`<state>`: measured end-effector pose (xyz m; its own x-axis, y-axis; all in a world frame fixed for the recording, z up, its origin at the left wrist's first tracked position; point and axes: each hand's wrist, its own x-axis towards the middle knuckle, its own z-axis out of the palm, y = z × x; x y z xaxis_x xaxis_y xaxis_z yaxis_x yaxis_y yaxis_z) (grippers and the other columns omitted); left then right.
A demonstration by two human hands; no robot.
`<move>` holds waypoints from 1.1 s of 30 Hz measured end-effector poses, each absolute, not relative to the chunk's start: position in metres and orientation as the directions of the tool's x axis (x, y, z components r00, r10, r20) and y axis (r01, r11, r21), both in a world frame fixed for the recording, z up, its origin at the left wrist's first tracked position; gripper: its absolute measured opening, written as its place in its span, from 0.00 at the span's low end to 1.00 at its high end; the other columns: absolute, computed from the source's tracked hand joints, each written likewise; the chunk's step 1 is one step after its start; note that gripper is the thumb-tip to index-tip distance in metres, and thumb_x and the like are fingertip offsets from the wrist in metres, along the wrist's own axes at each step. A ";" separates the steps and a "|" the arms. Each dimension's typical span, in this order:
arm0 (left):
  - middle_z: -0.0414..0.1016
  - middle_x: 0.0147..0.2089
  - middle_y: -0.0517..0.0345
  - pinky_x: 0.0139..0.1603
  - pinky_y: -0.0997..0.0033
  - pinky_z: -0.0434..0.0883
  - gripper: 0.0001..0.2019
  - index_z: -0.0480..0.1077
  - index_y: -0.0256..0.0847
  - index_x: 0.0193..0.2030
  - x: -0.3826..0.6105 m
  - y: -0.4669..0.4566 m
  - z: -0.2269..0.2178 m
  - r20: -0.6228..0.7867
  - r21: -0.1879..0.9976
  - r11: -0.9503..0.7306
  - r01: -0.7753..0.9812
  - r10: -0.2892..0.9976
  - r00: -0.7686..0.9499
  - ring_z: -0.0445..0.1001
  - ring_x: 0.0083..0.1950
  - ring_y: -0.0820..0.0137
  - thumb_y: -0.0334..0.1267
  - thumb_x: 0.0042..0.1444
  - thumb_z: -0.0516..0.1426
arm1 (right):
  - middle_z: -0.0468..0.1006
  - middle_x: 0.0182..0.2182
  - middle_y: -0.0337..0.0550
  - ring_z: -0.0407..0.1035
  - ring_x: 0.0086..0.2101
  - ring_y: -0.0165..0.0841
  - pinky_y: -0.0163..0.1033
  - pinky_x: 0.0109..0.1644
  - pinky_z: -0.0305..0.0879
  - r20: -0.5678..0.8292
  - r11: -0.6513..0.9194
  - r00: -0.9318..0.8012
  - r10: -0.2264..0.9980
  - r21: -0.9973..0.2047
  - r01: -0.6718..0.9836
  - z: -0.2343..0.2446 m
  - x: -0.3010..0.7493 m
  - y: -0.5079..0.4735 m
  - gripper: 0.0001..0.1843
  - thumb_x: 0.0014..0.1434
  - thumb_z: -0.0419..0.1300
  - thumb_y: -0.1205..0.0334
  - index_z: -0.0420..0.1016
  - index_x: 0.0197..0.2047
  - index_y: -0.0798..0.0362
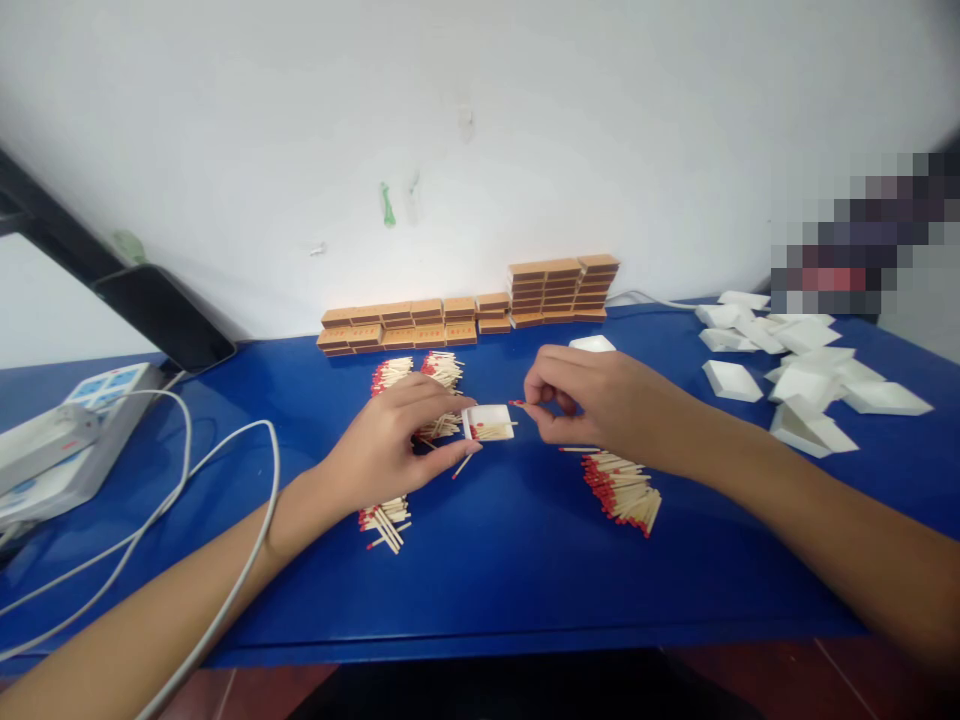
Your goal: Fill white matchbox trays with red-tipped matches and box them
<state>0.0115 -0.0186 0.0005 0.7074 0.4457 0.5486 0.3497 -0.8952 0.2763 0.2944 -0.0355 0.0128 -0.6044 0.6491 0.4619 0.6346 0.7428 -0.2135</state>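
My left hand [401, 430] grips a small white matchbox tray [496, 413] between thumb and fingers over the middle of the blue table. Several red-tipped matches [491, 432] lie in that tray, and one sticks out past its right end. Just right of it, my right hand [577, 400] pinches matchsticks by their ends, red heads pointing at the tray; how many is unclear. A loose match [461, 467] lies below my left thumb. Under and around my left hand are match piles [442, 370], partly hidden by it. Another match pile [619, 490] lies below my right wrist.
Stacked orange-brown matchboxes [562, 290] line the wall at the back. Empty white trays [806, 375] are heaped at the right, and one white tray [592, 343] sits behind my right hand. A power strip [97, 430], a white cable [274, 450] and a phone [165, 315] occupy the left.
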 end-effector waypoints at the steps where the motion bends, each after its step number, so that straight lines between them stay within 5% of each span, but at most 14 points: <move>1: 0.84 0.45 0.46 0.50 0.55 0.77 0.16 0.78 0.36 0.57 0.012 -0.019 0.001 0.541 0.281 -0.894 0.350 0.449 0.711 0.80 0.47 0.58 0.41 0.66 0.65 | 0.70 0.31 0.36 0.62 0.26 0.28 0.36 0.31 0.58 0.459 0.740 -0.603 0.652 -0.216 0.636 0.013 0.294 -0.036 0.05 0.63 0.60 0.67 0.67 0.36 0.50; 33: 0.84 0.44 0.46 0.52 0.52 0.78 0.17 0.78 0.38 0.58 0.015 -0.024 0.005 0.560 0.289 -0.905 0.312 0.424 0.711 0.82 0.48 0.57 0.42 0.65 0.66 | 0.73 0.32 0.37 0.64 0.27 0.28 0.35 0.31 0.59 0.446 0.756 -0.627 0.639 -0.213 0.618 0.014 0.287 -0.041 0.05 0.61 0.59 0.71 0.69 0.36 0.50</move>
<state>0.0146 -0.0243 0.0049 0.7114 0.4239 0.5605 0.3118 -0.9052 0.2888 0.2875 -0.0410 0.0140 -0.6271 0.6385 0.4461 0.6184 0.7564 -0.2133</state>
